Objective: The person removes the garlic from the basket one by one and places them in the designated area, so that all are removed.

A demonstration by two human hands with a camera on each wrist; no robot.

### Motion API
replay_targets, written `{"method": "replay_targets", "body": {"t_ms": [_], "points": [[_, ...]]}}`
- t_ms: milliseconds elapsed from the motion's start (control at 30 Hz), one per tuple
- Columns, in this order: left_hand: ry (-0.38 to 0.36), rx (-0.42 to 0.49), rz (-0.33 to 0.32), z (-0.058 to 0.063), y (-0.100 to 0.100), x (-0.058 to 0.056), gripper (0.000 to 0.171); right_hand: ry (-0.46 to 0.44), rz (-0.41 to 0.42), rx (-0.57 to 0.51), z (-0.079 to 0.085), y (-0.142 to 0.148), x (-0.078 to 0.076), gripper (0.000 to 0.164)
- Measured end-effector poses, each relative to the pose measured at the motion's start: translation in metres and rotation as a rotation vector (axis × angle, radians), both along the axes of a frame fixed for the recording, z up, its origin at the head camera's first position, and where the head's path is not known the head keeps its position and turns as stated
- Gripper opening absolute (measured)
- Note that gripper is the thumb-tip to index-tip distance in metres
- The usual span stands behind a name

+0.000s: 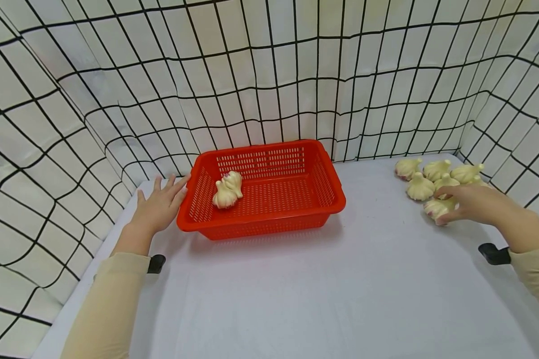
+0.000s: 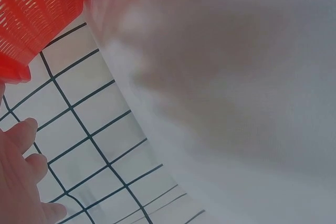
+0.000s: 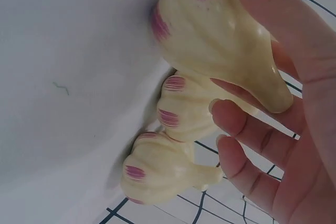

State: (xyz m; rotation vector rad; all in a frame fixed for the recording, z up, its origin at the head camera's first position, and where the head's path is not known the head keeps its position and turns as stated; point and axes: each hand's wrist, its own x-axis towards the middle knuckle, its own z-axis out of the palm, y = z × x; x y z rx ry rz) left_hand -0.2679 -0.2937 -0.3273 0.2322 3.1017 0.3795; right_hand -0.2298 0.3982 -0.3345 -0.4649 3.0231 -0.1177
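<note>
A red perforated plastic basket [image 1: 269,225] stands on the white surface, with two garlic bulbs [image 1: 225,196] leaning together at its left end. My left hand [image 1: 158,207] is spread beside the basket's left rim, fingertips right at the edge. At the far right, my right hand [image 1: 489,203] reaches over a cluster of garlic bulbs [image 1: 419,187]. Its thumb and fingers are around the nearest garlic bulb [image 3: 210,30], a pale one with purple streaks. Two more bulbs [image 3: 157,174] lie close below the fingers in the right wrist view.
A black wire grid [image 1: 274,80] with white sheeting behind it encloses the back and both sides. White cloth [image 1: 296,299] covers the work surface. The bulb cluster sits in the back right corner, near the grid.
</note>
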Motion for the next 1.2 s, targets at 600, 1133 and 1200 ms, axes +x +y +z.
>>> {"method": "replay_targets", "body": {"t_ms": [600, 1133, 1200], "points": [[0.001, 0.002, -0.003, -0.001, -0.001, -0.001, 0.067, -0.013, 0.009, -0.209, -0.009, -0.001, -0.003, 0.064], [-0.001, 0.013, 0.001, 0.000, 0.001, 0.002, 0.066, -0.032, -0.010, -0.214, 0.000, 0.001, 0.000, 0.070], [0.000, 0.013, 0.001, 0.000, 0.001, 0.002, 0.066, -0.036, -0.010, -0.221, 0.004, 0.001, 0.001, 0.069]]}}
